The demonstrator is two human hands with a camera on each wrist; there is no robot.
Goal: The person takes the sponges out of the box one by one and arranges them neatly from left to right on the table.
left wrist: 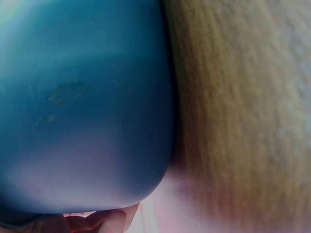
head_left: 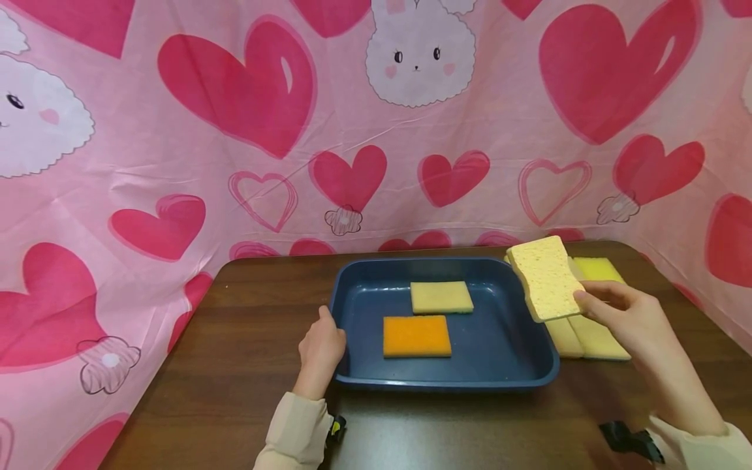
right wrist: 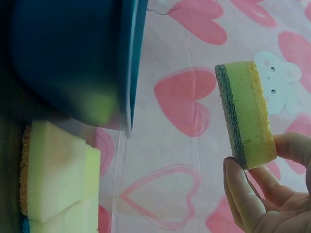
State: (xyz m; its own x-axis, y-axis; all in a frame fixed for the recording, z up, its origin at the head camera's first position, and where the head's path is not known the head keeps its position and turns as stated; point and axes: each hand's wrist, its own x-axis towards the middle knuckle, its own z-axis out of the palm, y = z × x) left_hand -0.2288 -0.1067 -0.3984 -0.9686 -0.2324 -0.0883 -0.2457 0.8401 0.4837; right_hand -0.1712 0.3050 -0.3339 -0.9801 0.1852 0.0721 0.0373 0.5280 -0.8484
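My right hand (head_left: 631, 320) pinches a pale yellow scrub sponge (head_left: 545, 277) with notched sides, above the right rim of a dark blue baking pan (head_left: 446, 385). In the right wrist view, the held sponge (right wrist: 248, 116) shows a dark scouring layer on one face, with thumb and fingers at its lower end. My left hand (head_left: 323, 346) grips the left rim of the pan; in the left wrist view its fingers (left wrist: 114, 221) are partly hidden by the pan wall. Inside the pan lie a pale yellow sponge (head_left: 442, 297) and, nearer me, an orange sponge (head_left: 417, 336), apart.
Several more sponges (head_left: 599, 336) lie close together on the table right of the pan, partly covered by the held sponge and right hand. The brown wooden table (head_left: 247, 365) ends at a pink heart-patterned cloth (head_left: 352, 130) behind and at both sides.
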